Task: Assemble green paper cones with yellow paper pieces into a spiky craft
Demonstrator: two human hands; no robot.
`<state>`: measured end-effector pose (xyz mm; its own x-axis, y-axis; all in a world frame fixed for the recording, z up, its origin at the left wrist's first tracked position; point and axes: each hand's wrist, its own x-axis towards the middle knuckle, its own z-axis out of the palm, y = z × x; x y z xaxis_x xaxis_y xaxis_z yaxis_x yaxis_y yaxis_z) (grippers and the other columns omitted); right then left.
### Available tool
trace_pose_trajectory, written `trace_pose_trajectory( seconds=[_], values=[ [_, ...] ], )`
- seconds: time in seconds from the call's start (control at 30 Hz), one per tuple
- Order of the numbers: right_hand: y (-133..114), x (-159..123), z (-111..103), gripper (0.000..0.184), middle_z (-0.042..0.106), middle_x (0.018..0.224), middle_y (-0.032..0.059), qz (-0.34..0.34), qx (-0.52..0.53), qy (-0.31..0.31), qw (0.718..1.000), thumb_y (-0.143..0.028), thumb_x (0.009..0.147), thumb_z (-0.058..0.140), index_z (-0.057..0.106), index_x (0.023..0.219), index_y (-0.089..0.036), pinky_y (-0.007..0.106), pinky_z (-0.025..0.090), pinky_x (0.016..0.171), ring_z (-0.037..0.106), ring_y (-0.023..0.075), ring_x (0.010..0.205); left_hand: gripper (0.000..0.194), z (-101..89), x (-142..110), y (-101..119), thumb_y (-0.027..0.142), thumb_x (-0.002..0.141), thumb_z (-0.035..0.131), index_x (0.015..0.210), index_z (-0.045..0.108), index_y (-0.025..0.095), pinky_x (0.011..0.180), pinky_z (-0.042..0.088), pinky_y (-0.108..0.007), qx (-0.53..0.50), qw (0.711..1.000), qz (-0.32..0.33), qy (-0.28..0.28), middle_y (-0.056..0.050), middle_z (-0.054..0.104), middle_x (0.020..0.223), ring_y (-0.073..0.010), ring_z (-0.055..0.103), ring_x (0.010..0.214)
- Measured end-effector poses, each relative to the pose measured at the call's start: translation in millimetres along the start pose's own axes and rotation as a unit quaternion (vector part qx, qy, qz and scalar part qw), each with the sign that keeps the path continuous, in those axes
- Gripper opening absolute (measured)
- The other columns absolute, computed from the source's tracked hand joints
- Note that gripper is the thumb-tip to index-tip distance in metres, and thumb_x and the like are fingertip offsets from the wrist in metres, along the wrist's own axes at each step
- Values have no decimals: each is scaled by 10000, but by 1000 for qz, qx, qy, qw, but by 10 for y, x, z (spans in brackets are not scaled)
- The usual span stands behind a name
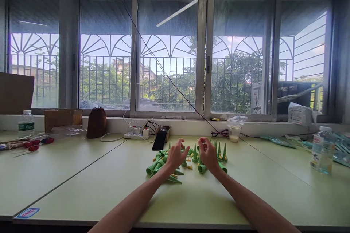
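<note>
A heap of green plastic cones (pixel 158 165) lies on the pale green table (pixel 82 182), with small yellow parts (pixel 188 166) scattered among them. Several more green cones stand upright (pixel 220 151) at the right of the heap. My left hand (pixel 176 156) hovers over the heap with its fingers curled and partly apart. My right hand (pixel 207 153) is raised beside it, fingertips pinched together on a tiny piece I cannot make out. Both hands are close together above the cones.
A black phone (pixel 160 140) and a white power strip (pixel 135 134) lie behind the heap. A brown pouch (pixel 96 123), a cardboard box (pixel 61 118) and a water bottle (pixel 26 123) stand at the left; another bottle (pixel 322 150) and a plastic bag (pixel 235 127) at the right.
</note>
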<state>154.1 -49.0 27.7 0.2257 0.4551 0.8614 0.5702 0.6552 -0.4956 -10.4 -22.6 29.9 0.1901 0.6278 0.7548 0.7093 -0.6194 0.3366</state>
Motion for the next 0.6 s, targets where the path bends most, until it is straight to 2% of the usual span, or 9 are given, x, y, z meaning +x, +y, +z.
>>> trace_pose_trajectory(
  seconds=[0.13, 0.27, 0.37, 0.43, 0.6],
  values=[
    [24, 0, 12, 248, 616, 760, 26, -1, 1, 3, 1000, -373, 926, 419, 555, 841, -183, 235, 433, 580, 547, 120, 566, 269, 80, -48, -48, 447, 852, 527, 883, 604, 192, 606, 358, -250, 62, 991, -34, -115, -37, 662, 764, -187, 616, 711],
    [38, -2, 28, 253, 613, 749, 22, -5, -1, -1, 1000, -371, 926, 418, 556, 832, -182, 229, 423, 563, 538, 116, 553, 254, 189, -61, -138, 381, 866, 508, 782, 621, 169, 658, 373, -261, 88, 983, -40, -157, -69, 665, 763, -195, 614, 763],
    [42, 2, 24, 253, 610, 736, 19, -9, -4, -2, 1000, -372, 925, 419, 556, 827, -182, 228, 420, 564, 532, 114, 547, 231, 245, -40, -207, 343, 851, 532, 743, 623, 160, 684, 386, -265, 70, 985, -45, -149, -69, 660, 749, -190, 604, 765],
    [37, 1, 19, 252, 608, 720, 17, -9, -4, -14, 1000, -371, 922, 424, 559, 823, -182, 227, 414, 559, 531, 115, 544, 202, 263, -16, -241, 307, 839, 540, 724, 621, 161, 679, 393, -264, 34, 990, -59, -121, -56, 652, 712, -181, 599, 729],
    [5, -45, 40, 235, 627, 715, 23, -14, 5, -106, 994, -336, 905, 440, 586, 808, -180, 227, 400, 546, 526, 118, 538, 200, 268, 46, -290, 291, 838, 504, 722, 614, 169, 647, 416, -262, -93, 992, -74, -31, -39, 656, 665, -169, 603, 643]
  ],
)
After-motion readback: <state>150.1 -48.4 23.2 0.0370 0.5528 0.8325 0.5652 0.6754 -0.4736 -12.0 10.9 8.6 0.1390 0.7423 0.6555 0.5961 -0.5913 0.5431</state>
